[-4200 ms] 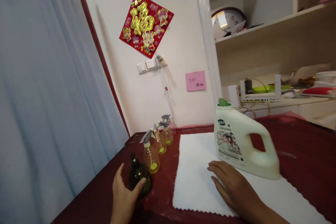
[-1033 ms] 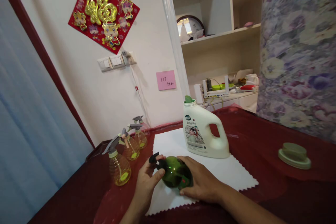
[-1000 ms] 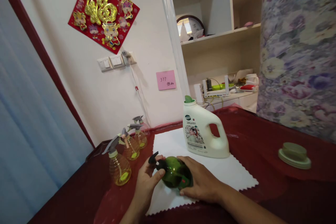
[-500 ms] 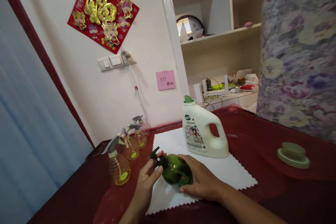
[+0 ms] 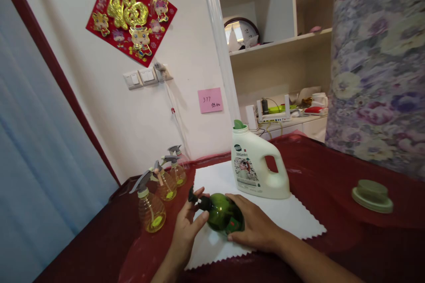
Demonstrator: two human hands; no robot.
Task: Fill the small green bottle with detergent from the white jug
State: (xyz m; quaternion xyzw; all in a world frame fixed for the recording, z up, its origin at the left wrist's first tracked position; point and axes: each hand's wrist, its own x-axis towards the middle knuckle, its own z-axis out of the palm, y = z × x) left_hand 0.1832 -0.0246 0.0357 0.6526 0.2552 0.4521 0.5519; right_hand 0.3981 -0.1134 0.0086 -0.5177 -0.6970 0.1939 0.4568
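Note:
A dark green spray bottle (image 5: 222, 212) with a black trigger head stands on the white cloth (image 5: 282, 214) near its front edge. My left hand (image 5: 188, 226) has its fingers round the black trigger head and neck. My right hand (image 5: 254, 224) is wrapped round the green body from the right. Behind them on the cloth stands a white detergent jug (image 5: 257, 166) with a handle and an open green spout. Its green cap (image 5: 372, 194) lies apart on the red tablecloth at the right.
Three yellow spray bottles (image 5: 150, 205) stand in a row left of the cloth, toward the wall. The red tablecloth (image 5: 318, 172) covers the table. A flowered curtain (image 5: 378, 62) hangs at the right, a blue curtain (image 5: 29, 172) at the left. Shelves with clutter stand behind.
About four seconds ago the dark bottle stood left of the cloth under my left hand; it is on the cloth in both hands. In the last second the trigger head turned slightly.

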